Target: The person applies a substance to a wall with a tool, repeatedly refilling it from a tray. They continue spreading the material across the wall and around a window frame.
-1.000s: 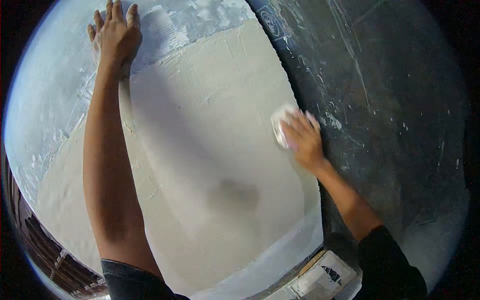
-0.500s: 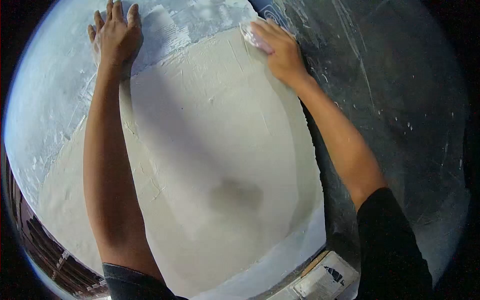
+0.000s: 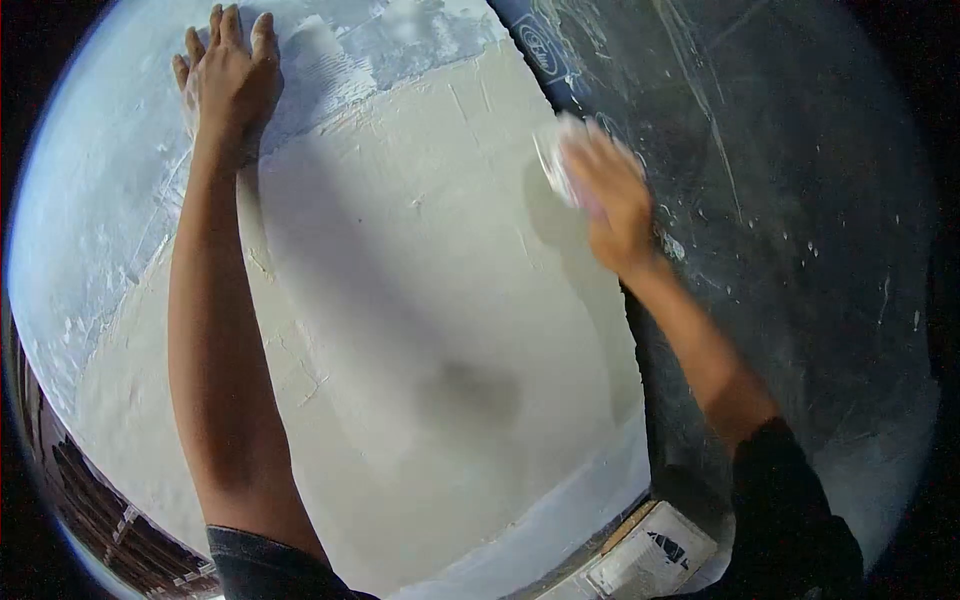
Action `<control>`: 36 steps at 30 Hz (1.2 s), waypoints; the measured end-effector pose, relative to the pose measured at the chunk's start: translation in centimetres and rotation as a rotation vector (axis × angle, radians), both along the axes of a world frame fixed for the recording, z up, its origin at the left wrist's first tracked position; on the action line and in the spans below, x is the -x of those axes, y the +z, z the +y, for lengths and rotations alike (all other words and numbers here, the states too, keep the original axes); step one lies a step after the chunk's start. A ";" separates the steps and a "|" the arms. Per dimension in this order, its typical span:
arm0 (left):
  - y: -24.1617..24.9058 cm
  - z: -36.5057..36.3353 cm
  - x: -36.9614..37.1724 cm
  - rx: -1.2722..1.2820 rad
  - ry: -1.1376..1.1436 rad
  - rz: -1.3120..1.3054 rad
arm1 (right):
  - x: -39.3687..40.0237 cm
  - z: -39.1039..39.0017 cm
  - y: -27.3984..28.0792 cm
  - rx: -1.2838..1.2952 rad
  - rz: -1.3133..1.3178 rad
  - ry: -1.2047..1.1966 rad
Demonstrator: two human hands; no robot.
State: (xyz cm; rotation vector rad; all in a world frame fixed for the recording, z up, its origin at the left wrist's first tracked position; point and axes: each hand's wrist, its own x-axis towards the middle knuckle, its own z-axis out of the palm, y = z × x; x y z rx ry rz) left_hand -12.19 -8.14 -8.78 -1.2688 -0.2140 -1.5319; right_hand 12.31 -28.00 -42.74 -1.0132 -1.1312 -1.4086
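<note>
An illegible pale oval emblem [image 3: 540, 48] marks the dark panel [image 3: 820, 190] near its left edge. The left hand [image 3: 235, 85] spreads flat; the right hand [image 3: 612, 195] grips a blurred white pad [image 3: 556, 165].

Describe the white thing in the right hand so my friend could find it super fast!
Find the big cream surface, then its upper right edge, beside the dark surface. There, the right hand holds a small whitish pad, blurred and partly covered. Unlike the whitish box lower down, it's being held.
</note>
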 end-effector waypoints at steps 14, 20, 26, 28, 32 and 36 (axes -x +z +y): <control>-0.6 -0.5 0.0 -0.017 -0.011 -0.006 | 0.8 -0.4 -19.7 0.387 0.227 -0.063; -1.0 -1.1 0.7 0.076 -0.057 0.080 | 2.8 -2.8 -16.5 0.226 0.176 0.049; 0.7 -0.7 2.4 0.259 -0.053 0.309 | 2.5 1.8 8.4 -0.023 0.000 0.049; 0.7 -0.8 2.9 0.281 -0.163 0.427 | 2.8 3.7 11.3 -0.017 -0.005 0.020; -3.5 -3.1 4.6 0.580 -0.491 0.606 | 4.4 4.8 6.1 0.103 -0.041 -0.057; -16.6 -9.6 5.3 0.776 -0.949 0.609 | 7.6 2.4 -10.6 0.384 0.074 -0.049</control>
